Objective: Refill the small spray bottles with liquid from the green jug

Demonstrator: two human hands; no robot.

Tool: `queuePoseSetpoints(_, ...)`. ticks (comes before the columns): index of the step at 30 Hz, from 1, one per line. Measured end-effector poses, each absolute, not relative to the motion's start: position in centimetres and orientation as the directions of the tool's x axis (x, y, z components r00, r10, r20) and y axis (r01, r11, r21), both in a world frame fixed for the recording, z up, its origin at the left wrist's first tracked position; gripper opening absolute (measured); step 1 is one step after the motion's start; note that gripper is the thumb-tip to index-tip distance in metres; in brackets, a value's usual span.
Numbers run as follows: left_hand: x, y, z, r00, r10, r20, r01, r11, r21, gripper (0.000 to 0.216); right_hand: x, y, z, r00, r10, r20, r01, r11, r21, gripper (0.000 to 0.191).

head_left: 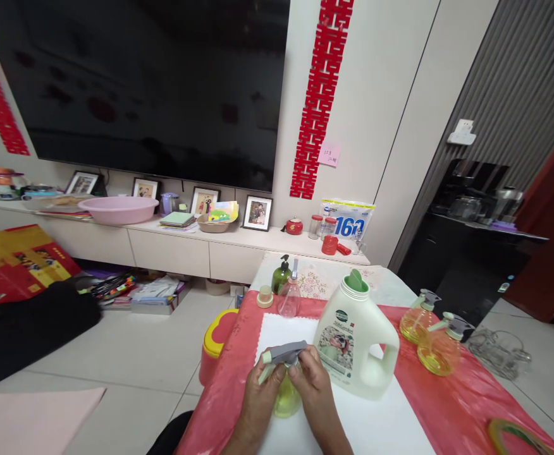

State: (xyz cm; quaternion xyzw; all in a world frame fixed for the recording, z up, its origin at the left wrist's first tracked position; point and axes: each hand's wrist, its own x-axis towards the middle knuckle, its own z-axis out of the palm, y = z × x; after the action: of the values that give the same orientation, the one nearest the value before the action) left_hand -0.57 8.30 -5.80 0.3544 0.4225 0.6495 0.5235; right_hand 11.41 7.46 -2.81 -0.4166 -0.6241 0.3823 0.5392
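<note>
Low in front of me, both hands are closed around the top of a small spray bottle (286, 404) with yellowish-green liquid showing in its body. My left hand (259, 393) grips the nozzle side of the grey and pale green trigger head (285, 352). On the other side, my right hand (315, 384) pinches the neck area with thumb and fingers. The fingers partly hide where head and bottle meet. Just right of them stands a large pale green jug (360, 360), its mouth showing a green spout (355, 280). White paper (376, 423) lies underneath.
Behind stand a round cap (264, 297), a clear spray bottle (289, 300) and a green pump bottle (281, 278). Two spray bottles with yellow liquid (437, 359) stand right on the red tablecloth (476, 392). A tape roll (514, 437) lies near right; a stool (216, 341) is left.
</note>
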Motion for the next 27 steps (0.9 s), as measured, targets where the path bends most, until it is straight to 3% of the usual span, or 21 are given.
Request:
queuePoseSetpoints(10, -1.1, 8.1, -6.2, -0.233, 0.972, -0.041, -0.318, -0.036, 0.948, 0.057, 9.8, 7.7, -4.6, 0.127, 0.914, 0.385, 0.135, 0.369, -0.92, 0.012)
queuePoseSetpoints(20, -0.8, 8.3, -6.5, -0.233, 0.972, 0.023, -0.332, -0.101, 0.938, 0.049, 10.8, 7.1, -2.6, -0.051, 0.918, 0.392, 0.205, 0.394, -0.896, 0.017)
queuePoseSetpoints(27, -0.8, 8.2, -5.7, -0.241, 0.971, -0.002, -0.299, -0.072, 0.952, 0.052, 10.8, 7.6, -3.1, -0.035, 0.916, 0.399, 0.199, 0.398, -0.896, 0.017)
